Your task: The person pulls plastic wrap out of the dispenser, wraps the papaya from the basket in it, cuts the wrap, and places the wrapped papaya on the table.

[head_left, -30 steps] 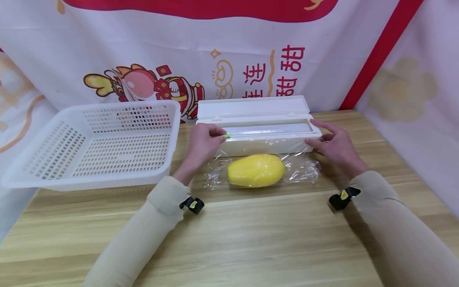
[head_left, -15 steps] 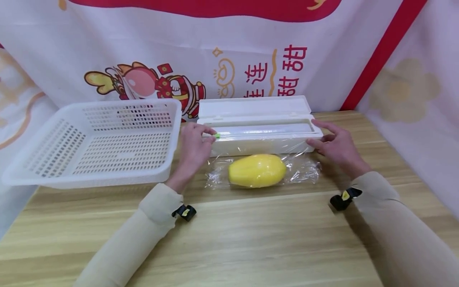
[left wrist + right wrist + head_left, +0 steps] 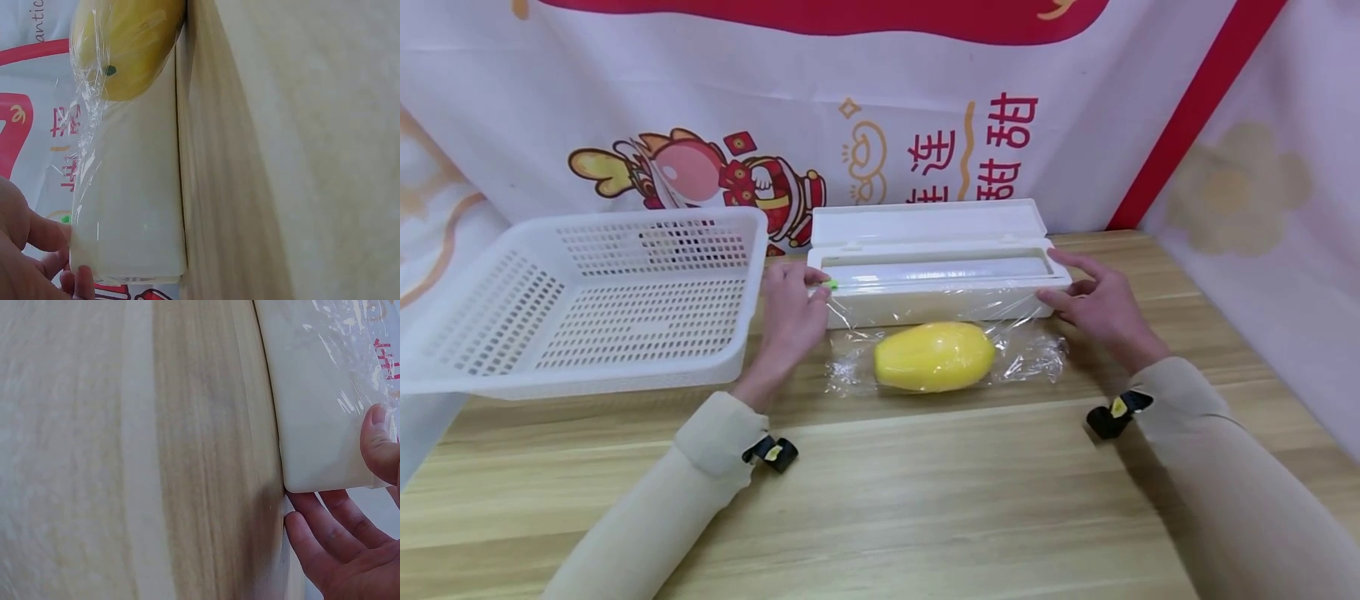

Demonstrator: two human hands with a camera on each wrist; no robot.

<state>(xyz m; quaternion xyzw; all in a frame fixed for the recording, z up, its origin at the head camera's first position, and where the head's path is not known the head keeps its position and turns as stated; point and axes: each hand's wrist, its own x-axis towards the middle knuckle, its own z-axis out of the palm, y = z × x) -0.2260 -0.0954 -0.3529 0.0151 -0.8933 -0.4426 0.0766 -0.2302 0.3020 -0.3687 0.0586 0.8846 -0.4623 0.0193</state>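
A white cling film box (image 3: 880, 310) stands lid up at the back of the table, its film roll (image 3: 947, 270) showing inside. My left hand (image 3: 792, 315) pinches a small green slide cutter (image 3: 831, 284) at the left end of the box's front rail. My right hand (image 3: 1103, 307) holds the box's right end, thumb on the front and fingers against the end. A sheet of clear cling film (image 3: 1033, 354) runs down from the box over a yellow oblong fruit (image 3: 934, 357), which lies just in front. In the left wrist view the fruit (image 3: 128, 50) shows under film.
To the left, a white perforated plastic basket (image 3: 730, 354) stands close to my left hand. Behind the box hangs a printed white and red cloth (image 3: 700, 75). The wooden table (image 3: 925, 500) stretches out in front of the fruit.
My left hand has slid the green cutter leftward along the rail to the box's left end. The right hand keeps its hold on the box, and the fruit stays in place.
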